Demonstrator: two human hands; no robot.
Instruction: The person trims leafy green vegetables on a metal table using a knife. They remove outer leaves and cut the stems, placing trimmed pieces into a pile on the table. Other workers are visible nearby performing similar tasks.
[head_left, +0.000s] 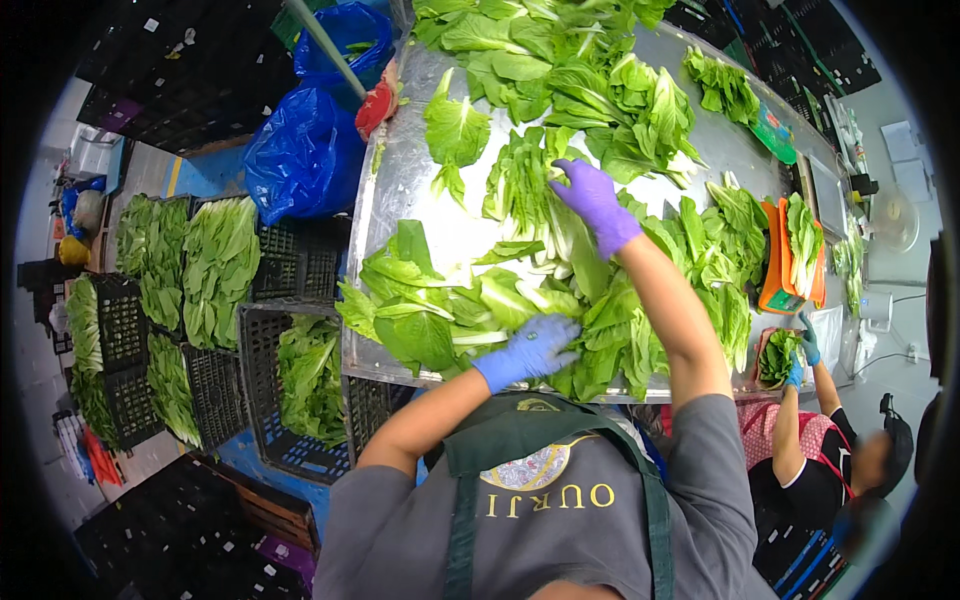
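Note:
My left hand (529, 352), in a blue glove, lies palm down on leafy greens at the table's near edge, fingers slightly spread. Farther forward, my right hand (596, 206) wears a purple glove; its fingers are apart over a bunch of narrow-leafed greens (517, 172) with pale stems. Its palm side is hidden. Loose broad leaves (412, 330) lie left of my left hand, and more greens (622, 337) are piled to its right, beneath my right forearm. A single leafy plant (457, 131) lies on the metal table (375, 187) toward the far left.
Black crates (255, 375) with greens stand left of the table, below blue plastic bags (300, 150). A large heap of greens (525, 52) covers the far side. At right are an orange container (776, 259) and a co-worker's gloved hands (806, 349) around greens.

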